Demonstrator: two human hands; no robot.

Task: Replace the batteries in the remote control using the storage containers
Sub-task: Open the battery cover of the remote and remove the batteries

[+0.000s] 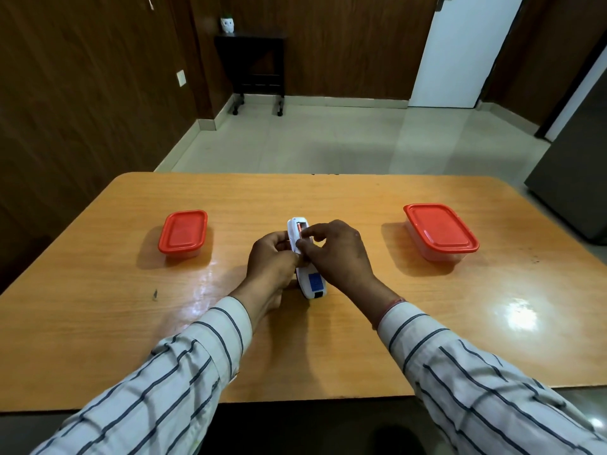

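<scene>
Remote control [305,257]: white, back side up, at the worktop's middle; battery bay open at its far end, a reddish battery [300,228] showing inside.
Left hand [272,257]: grip clamped round the remote's body, steadying it.
Right hand [335,251]: fingertips pinched together at the bay; whether on the battery, I cannot tell.
Containers: left container [183,233] and right container [440,231], well apart, red lids on.
Progress: early, judging by closed lids; swapping, refilling, closing remain.
Worktop [361,339]: glossy wood.
</scene>
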